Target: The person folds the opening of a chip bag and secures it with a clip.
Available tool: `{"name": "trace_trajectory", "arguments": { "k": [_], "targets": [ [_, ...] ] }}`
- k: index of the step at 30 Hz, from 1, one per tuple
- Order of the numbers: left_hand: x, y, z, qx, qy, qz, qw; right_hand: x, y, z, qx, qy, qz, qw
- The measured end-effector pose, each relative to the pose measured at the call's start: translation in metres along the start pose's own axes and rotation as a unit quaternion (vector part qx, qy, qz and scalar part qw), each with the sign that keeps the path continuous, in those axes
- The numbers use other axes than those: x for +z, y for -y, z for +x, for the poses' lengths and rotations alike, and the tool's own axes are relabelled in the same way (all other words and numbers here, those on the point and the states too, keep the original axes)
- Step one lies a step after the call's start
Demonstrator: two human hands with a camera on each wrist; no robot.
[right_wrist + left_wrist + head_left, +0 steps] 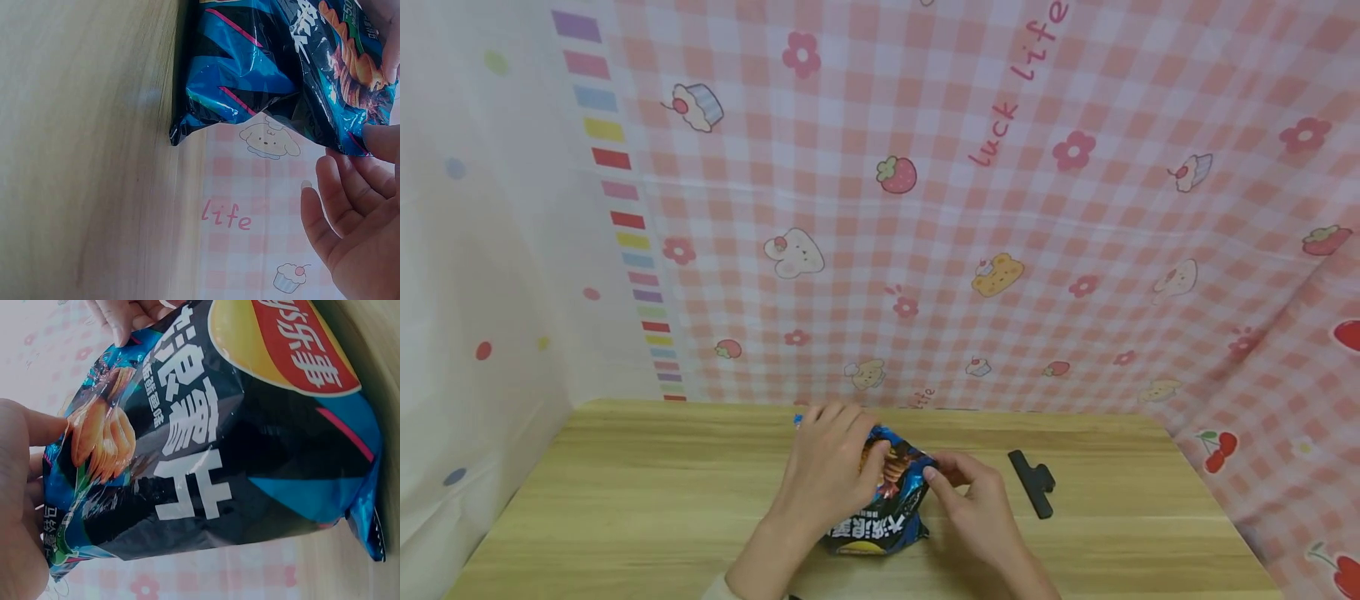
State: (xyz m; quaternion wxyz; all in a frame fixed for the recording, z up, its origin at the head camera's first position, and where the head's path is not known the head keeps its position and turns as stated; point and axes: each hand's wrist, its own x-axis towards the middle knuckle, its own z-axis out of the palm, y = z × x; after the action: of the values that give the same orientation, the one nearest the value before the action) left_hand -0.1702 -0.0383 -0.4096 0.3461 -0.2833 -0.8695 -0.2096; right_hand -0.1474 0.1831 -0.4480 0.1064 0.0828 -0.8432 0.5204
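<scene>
A black and blue bag of potato chips (891,500) stands on the wooden table, its printed front toward me and the lettering upside down in the head view. My left hand (831,462) holds the bag's far left part, with the thumb on the printed chips and the other fingers behind. My right hand (973,500) pinches the bag's right corner between thumb and fingers. In the right wrist view the bag (244,69) puffs out, and the right hand's (369,219) lower fingers spread below the pinched corner. A black bag clip (1032,485) lies to the right of the right hand.
The wooden table (647,483) reaches back to a pink checked cloth (850,208) hung behind it. A white dotted cloth (482,275) hangs at the left, and more pink checked cloth (1285,375) hangs at the right. A small dark thing shows at the table's near edge.
</scene>
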Motion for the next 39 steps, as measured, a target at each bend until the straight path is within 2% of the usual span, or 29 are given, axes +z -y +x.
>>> {"name": "trace_trajectory", "arguments": {
  "k": [8,13,24,34,39],
  "targets": [
    [0.0013,-0.0021,-0.0004,-0.004,-0.014,-0.007,0.9999,0.0008,-0.0017,0.0000,-0.023,-0.010,0.008,1.000],
    [0.0022,-0.0031,-0.0017,-0.011,-0.011,-0.009,0.9998,0.0015,-0.0019,-0.0002,-0.036,-0.016,0.016,0.999],
    [0.0061,-0.0047,-0.0022,-0.012,-0.022,-0.002,0.9997,0.0031,-0.0029,0.0000,-0.040,-0.021,0.020,0.999],
    [0.0053,-0.0029,-0.0017,-0.015,-0.018,-0.008,0.9997,0.0028,-0.0069,0.0005,-0.045,-0.021,0.008,0.999],
    [0.0043,-0.0008,-0.0011,-0.005,-0.037,-0.018,0.9991,0.0023,-0.0096,0.0008,-0.090,-0.027,-0.002,0.996]
  ]
}}
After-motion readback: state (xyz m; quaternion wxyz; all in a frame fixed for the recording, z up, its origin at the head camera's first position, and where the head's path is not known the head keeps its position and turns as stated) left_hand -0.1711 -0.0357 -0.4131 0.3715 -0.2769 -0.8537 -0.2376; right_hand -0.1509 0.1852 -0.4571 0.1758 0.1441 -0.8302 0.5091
